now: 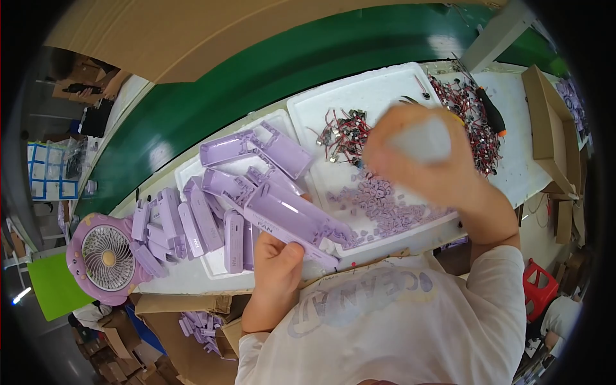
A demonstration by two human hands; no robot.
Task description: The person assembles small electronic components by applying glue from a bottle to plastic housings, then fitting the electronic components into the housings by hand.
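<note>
My left hand (279, 262) is closed round the end of a long, open purple plastic housing half (289, 215), its hollow side up, with the thumb on its near edge. My right hand (417, 151) is raised over the white foam tray (308, 102) and smeared by motion; I cannot make out whether its fingers hold anything. Near it lie a tangle of small circuit boards with red and black wires (348, 135) and a spread of tiny purple plastic pieces (385, 208). More open purple housing halves (224, 149) sit in the tray on the left.
Several closed purple housings (170, 221) stand to the left, beside a round purple fan (108, 258). A larger heap of wired parts (478, 138) and an orange-and-black screwdriver (492, 112) lie at right, near a cardboard box (552, 128). Below, another box (173, 333) holds purple parts.
</note>
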